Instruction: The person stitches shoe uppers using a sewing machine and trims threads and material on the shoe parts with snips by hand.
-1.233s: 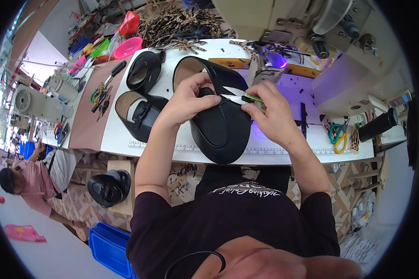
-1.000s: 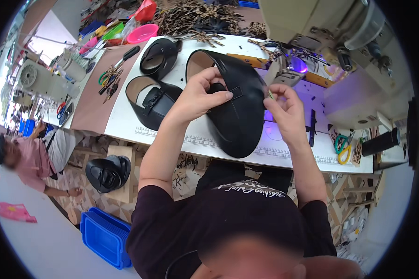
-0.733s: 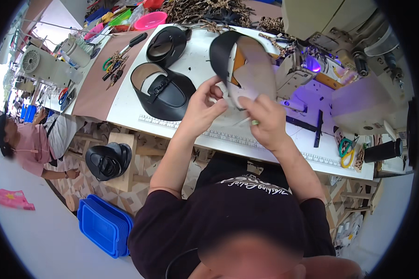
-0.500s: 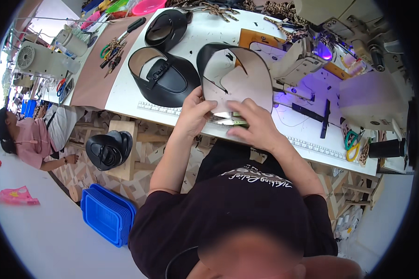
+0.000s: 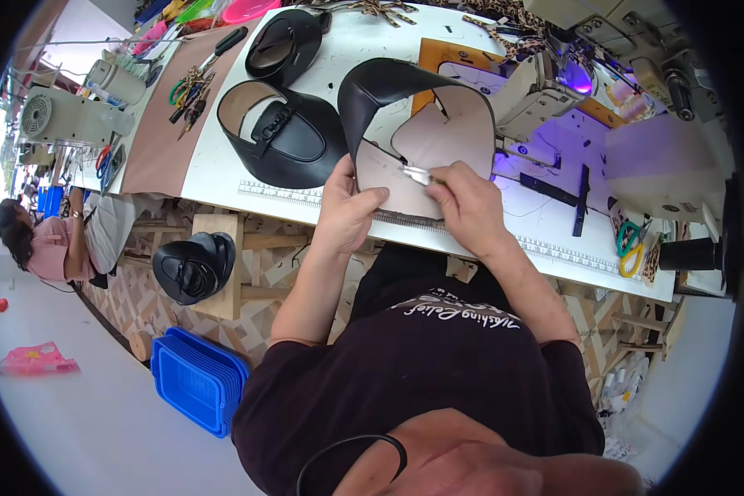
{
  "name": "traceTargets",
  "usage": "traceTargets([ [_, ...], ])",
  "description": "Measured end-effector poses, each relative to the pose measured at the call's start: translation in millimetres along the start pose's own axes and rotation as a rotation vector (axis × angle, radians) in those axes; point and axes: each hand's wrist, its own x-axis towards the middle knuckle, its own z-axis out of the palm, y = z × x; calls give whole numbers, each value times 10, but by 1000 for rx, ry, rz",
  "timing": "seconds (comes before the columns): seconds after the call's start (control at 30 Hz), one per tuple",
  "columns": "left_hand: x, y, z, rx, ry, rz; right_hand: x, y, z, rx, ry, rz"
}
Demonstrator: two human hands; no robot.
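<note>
I have turned the black shoe upper (image 5: 413,124) over, and its pale lining now faces me.

It has come off the white surface (image 5: 223,169) toward my chest, its black outer side arching away at the top. My left hand (image 5: 347,207) grips the lining's near edge, fingers clenched on it; my right hand (image 5: 463,202) pinches small metal snips (image 5: 416,173) against the lining. The sewing machine (image 5: 554,78) stands just behind; two more black uppers (image 5: 285,132) lie to my left, clear of my hands.
</note>
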Motion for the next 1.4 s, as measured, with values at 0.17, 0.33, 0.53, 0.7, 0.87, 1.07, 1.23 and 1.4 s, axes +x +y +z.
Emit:
traceTargets([
  [0.17, 38, -29, 16, 4, -35, 36, -34, 32, 16, 84, 79, 128],
  [0.33, 53, -60, -4, -7, -79, -26, -58, 107, 4, 120, 39, 147],
  [0.53, -78, 51, -77, 40, -143, 14, -125, 120, -10, 356, 52, 209],
  [0.7, -284, 409, -107, 2, -191, 171, -336, 199, -9, 335, 159, 174],
  [0.87, -768, 1001, -470, 413, 192, 534, -437, 84, 134, 353, 109, 264],
  [1.07, -1023, 1302, -1239, 962, 766, 1072, -457, -19, 245, 319, 43, 265],
  [1.23, -999, 1458, -2054, 1455, 994, 1231, -456, -145, 314, 255, 5, 301],
  [1.4, -640, 1598, -2591, 1611, 743, 615, -481, -253, 446, 175, -28, 292],
])
